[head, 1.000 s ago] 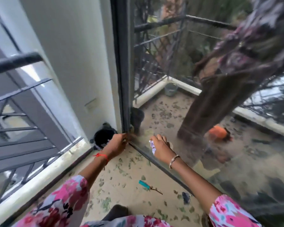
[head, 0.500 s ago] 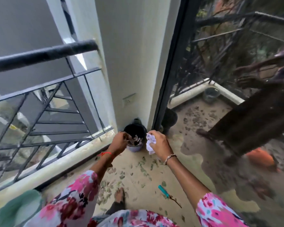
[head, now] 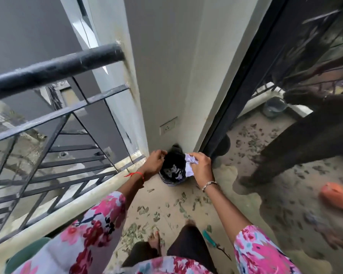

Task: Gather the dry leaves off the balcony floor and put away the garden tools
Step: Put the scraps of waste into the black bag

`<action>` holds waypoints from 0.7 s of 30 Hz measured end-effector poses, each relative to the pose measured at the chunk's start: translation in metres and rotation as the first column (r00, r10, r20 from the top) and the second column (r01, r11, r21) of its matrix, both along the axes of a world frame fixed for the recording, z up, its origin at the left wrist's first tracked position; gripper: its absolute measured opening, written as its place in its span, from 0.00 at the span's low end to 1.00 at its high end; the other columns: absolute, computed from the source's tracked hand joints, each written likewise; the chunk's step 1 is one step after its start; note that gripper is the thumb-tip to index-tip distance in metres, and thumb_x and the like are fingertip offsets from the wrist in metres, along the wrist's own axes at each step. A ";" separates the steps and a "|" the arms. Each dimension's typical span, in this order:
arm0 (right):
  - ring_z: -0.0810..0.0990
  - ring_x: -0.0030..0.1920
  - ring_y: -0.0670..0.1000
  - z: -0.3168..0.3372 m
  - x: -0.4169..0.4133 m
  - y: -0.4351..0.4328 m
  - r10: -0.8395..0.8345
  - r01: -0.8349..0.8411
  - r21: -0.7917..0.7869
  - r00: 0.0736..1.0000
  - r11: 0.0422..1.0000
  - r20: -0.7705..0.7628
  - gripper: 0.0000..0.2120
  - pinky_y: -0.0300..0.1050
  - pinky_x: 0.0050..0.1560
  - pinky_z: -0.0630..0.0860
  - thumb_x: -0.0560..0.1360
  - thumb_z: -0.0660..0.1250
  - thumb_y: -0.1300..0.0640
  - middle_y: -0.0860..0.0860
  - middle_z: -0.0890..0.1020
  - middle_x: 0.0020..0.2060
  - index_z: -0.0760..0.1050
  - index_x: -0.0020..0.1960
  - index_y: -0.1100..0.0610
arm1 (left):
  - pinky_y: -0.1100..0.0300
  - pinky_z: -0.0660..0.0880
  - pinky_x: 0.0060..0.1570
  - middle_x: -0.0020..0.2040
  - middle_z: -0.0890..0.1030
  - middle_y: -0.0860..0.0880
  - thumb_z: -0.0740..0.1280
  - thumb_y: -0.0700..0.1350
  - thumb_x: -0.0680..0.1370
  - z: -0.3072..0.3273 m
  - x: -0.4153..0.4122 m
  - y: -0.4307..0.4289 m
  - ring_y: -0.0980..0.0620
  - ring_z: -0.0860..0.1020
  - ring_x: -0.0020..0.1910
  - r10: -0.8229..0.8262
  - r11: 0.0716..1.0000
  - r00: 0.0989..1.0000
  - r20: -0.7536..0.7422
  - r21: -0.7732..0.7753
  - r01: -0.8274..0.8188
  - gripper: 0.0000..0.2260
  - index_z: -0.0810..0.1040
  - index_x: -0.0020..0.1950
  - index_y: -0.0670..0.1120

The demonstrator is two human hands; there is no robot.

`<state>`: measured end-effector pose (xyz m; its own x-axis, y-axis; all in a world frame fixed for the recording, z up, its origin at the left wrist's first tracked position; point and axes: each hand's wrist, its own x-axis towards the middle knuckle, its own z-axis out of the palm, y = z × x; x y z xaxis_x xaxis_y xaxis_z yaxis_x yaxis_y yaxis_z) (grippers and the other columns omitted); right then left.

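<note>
A small bin with a black liner (head: 173,171) stands on the balcony floor in the corner by the wall. My left hand (head: 153,162) grips the liner's left rim. My right hand (head: 201,168) holds crumpled white paper (head: 189,165) at the bin's right rim. White scraps lie inside the bin. Dry leaves (head: 147,220) are scattered over the beige floor between the bin and my feet. A garden tool with a teal handle (head: 208,238) lies on the floor by my right leg.
A black metal railing (head: 53,123) on a low kerb runs along the left. A glass door (head: 297,135) on the right mirrors the balcony, with an orange object (head: 336,197) reflected in it. A wall socket (head: 167,126) sits above the bin. My bare foot (head: 154,239) stands among the leaves.
My view swung left from the glass door to the corner bin. Both hands moved from the door's base to the bin's rim, the right one carrying the white paper.
</note>
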<state>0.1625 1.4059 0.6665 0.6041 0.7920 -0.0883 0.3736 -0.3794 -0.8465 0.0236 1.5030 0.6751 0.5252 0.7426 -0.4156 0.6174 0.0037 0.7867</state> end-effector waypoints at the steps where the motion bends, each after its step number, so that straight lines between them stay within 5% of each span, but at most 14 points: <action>1: 0.74 0.41 0.52 -0.004 0.005 0.008 0.004 -0.004 -0.002 1.000 1.000 0.005 0.18 0.22 0.39 0.66 0.68 0.58 0.80 0.56 0.75 0.40 0.80 0.50 0.68 | 0.53 0.69 0.60 0.62 0.75 0.38 0.53 0.29 0.77 -0.006 0.004 0.008 0.41 0.72 0.62 -0.006 1.000 1.000 -0.010 0.011 0.006 0.18 0.72 0.64 0.35; 5: 0.75 0.45 0.51 -0.028 0.030 0.042 0.020 -0.020 -0.011 1.000 1.000 0.007 0.21 0.21 0.45 0.66 0.69 0.57 0.80 0.56 0.74 0.46 0.78 0.55 0.67 | 0.60 0.67 0.55 0.60 0.77 0.40 0.59 0.33 0.79 -0.038 0.025 0.037 0.42 0.75 0.59 0.040 0.997 0.999 -0.027 0.068 -0.038 0.14 0.73 0.64 0.37; 11: 0.75 0.51 0.57 -0.098 0.061 0.090 0.094 -0.099 -0.112 0.994 0.989 -0.056 0.19 0.26 0.49 0.65 0.69 0.61 0.78 0.65 0.74 0.52 0.75 0.59 0.67 | 0.58 0.71 0.44 0.48 0.76 0.43 0.62 0.31 0.77 -0.118 0.064 0.061 0.46 0.75 0.46 0.153 0.978 0.986 -0.065 -0.135 -0.161 0.12 0.72 0.59 0.39; 17: 0.75 0.56 0.62 -0.227 0.084 0.133 0.095 -0.108 -0.200 0.993 0.974 -0.071 0.18 0.38 0.56 0.68 0.71 0.66 0.73 0.64 0.73 0.55 0.74 0.61 0.66 | 0.68 0.66 0.41 0.55 0.77 0.40 0.65 0.32 0.75 -0.247 0.114 0.094 0.45 0.76 0.52 0.182 0.962 0.979 -0.092 -0.188 -0.196 0.14 0.73 0.61 0.33; 19: 0.72 0.62 0.61 -0.260 0.088 0.139 0.110 -0.133 -0.240 0.988 0.962 -0.105 0.22 0.44 0.62 0.68 0.72 0.67 0.70 0.63 0.70 0.61 0.70 0.66 0.65 | 0.70 0.68 0.50 0.61 0.74 0.42 0.67 0.32 0.75 -0.280 0.119 0.101 0.47 0.73 0.59 0.201 0.949 0.977 -0.073 -0.231 -0.213 0.22 0.67 0.68 0.35; 21: 0.68 0.67 0.58 -0.276 0.093 0.141 0.128 -0.152 -0.269 0.986 0.951 -0.107 0.24 0.36 0.66 0.61 0.73 0.66 0.69 0.63 0.67 0.66 0.67 0.68 0.65 | 0.58 0.68 0.64 0.67 0.69 0.44 0.69 0.34 0.74 -0.294 0.117 0.103 0.48 0.70 0.63 0.181 0.944 0.981 -0.063 -0.269 -0.191 0.29 0.61 0.73 0.39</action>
<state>0.2554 1.5466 0.3910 0.4690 0.8055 -0.3624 0.3689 -0.5514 -0.7482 0.1408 1.6065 0.3815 0.3689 0.6812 -0.6323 0.6135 0.3326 0.7163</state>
